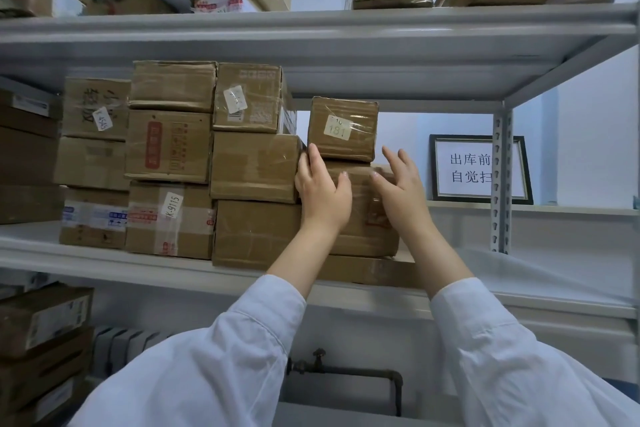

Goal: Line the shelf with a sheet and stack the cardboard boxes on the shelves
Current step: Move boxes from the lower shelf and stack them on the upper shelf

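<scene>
A small brown cardboard box (343, 128) stickered "181" tops a larger taped cardboard box (367, 225) on the grey metal shelf (104, 263). The left hand (322, 191) and right hand (398, 187), fingers straight, press the larger box's front. A neighbouring carton (169, 218) reads "K-9115".

Open shelf (554, 274) right (boxes (169, 146) left)

Both arms (294, 270) outstretched; left hand (323, 194) and right hand (398, 185) flat, fingers (314, 157) straight.
</scene>
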A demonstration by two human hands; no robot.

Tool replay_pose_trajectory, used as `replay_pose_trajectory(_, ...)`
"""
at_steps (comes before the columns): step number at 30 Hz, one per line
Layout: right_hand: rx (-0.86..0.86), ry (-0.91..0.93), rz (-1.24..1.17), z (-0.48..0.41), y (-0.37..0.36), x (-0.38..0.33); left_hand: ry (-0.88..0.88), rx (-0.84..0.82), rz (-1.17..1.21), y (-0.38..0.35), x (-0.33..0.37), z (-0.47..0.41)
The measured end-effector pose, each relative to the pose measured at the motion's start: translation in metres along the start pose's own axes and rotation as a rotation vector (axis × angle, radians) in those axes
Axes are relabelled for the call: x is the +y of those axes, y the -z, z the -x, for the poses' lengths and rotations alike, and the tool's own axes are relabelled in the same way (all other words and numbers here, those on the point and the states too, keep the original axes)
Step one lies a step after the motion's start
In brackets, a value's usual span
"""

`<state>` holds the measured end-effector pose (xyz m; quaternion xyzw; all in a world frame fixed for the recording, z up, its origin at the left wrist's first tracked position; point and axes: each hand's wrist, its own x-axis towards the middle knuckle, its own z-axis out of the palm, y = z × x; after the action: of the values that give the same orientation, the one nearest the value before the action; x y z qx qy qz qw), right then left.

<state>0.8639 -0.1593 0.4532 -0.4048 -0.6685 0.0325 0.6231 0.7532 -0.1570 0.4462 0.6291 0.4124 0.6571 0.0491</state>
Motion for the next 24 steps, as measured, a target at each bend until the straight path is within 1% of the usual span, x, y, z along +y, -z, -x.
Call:
replay_pose_trajectory(3, 0.048, -0.024, -0.082, 0.008, 0.004, 0.004, -0.013, 0.053, 0.024, -0.003, -0.003, 0.006)
replay_pose_trajectory(7, 0.120, -0.097, -0.090, 0.024, 0.000, 0.010, -0.034, 0.125, 0.040, 0.000, -0.009, 0.017)
replay_pose_trajectory(11, 0.102, -0.113, -0.105, 0.040, -0.007, 0.016, -0.016, 0.198, 0.015, 0.009, -0.018, 0.030)
replay_pose_trajectory(13, 0.097, -0.130, -0.122, 0.048, -0.012, 0.018, 0.029, 0.209, -0.012, 0.014, -0.024, 0.038)
replay_pose_trajectory(15, 0.094, -0.177, -0.110, 0.056, -0.016, 0.021, 0.113, 0.214, -0.049, 0.016, -0.027, 0.047)
replay_pose_trajectory(17, 0.086, -0.208, -0.070, 0.062, -0.020, 0.023, 0.221, 0.173, -0.080, 0.015, -0.030, 0.054)
replay_pose_trajectory(19, 0.065, -0.196, -0.062, 0.067, -0.021, 0.024, 0.314, 0.085, -0.130, 0.012, -0.030, 0.060)
replay_pose_trajectory(22, -0.004, -0.161, -0.040, 0.070, -0.015, 0.026, 0.365, -0.012, -0.184, 0.007, -0.025, 0.065)
replay_pose_trajectory(24, -0.047, -0.143, -0.040, 0.072, -0.008, 0.028, 0.407, -0.019, -0.173, 0.005, -0.021, 0.068)
